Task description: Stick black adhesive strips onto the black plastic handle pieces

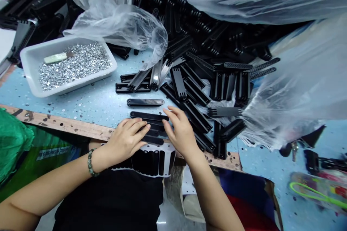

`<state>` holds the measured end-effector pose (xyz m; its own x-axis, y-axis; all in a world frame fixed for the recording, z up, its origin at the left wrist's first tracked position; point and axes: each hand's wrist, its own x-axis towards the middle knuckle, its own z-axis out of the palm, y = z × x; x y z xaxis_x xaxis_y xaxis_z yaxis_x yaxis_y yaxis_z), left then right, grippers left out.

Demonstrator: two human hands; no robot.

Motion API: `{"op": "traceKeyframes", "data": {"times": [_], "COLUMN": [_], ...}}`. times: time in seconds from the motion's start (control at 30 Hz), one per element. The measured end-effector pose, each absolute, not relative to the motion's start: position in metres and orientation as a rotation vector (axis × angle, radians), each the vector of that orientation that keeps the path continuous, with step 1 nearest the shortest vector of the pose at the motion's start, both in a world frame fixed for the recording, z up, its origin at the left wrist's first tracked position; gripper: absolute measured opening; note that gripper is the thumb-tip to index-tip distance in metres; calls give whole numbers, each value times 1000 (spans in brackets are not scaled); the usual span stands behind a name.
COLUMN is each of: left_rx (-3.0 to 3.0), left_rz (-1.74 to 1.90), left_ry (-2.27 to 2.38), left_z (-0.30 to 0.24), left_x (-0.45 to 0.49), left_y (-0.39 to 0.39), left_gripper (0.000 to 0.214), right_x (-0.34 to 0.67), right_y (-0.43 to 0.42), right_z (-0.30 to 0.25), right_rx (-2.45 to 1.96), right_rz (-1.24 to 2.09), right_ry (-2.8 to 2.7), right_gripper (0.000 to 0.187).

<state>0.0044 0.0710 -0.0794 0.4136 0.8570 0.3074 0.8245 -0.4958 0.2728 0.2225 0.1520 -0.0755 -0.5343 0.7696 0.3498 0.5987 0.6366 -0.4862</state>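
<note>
Both of my hands rest on a short row of flat black plastic strips [151,126] lying side by side at the table's near edge. My left hand [126,140], with a bead bracelet at the wrist, lies flat with fingers stretched over the strips. My right hand [180,130] lies flat beside it, fingers spread and touching the strips' right ends. One more black strip [145,102] lies apart just beyond them. A white sheet with black strips stuck on it [151,162] hangs over the table edge below my hands.
A big heap of black plastic parts [206,50] fills the table's middle and back, partly under clear plastic bags [284,90]. A white tray [29,57] of small shiny metal pieces stands at the left. A green sack [13,140] sits lower left.
</note>
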Motion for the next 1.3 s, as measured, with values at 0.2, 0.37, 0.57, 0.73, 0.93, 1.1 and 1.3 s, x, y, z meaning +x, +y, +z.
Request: {"op": "traceKeyframes", "data": {"times": [0.2,0.37,0.57,0.73,0.93,1.1,1.3], "left_rx": [2547,2456,2351,2262,2295,2351,2267], "left_rz": [572,491,436,528,548,570,581], "left_ry": [1587,1751,1716,1732,1732,1731,1839], "left_z": [-74,-73,-86,-93,-87,-81,-97], "left_x": [4,-6,-16,-15,-14,-25,-30], "left_y": [71,81,97,100,94,72,49], "left_gripper": [48,111,130,111,114,108,102], "right_x": [204,187,183,183,194,205,218], "right_y": [168,191,177,162,153,141,137], "right_z": [-74,-78,-78,-75,-73,-74,-86], "right_rx": [-972,-942,-954,-976,-893,-1033,-1438], "right_rz": [597,621,601,551,585,450,706], "right_ry": [-2405,-2488,-2753,-2750,-2558,-2372,-1993], "right_gripper": [28,44,50,53,43,32,23]}}
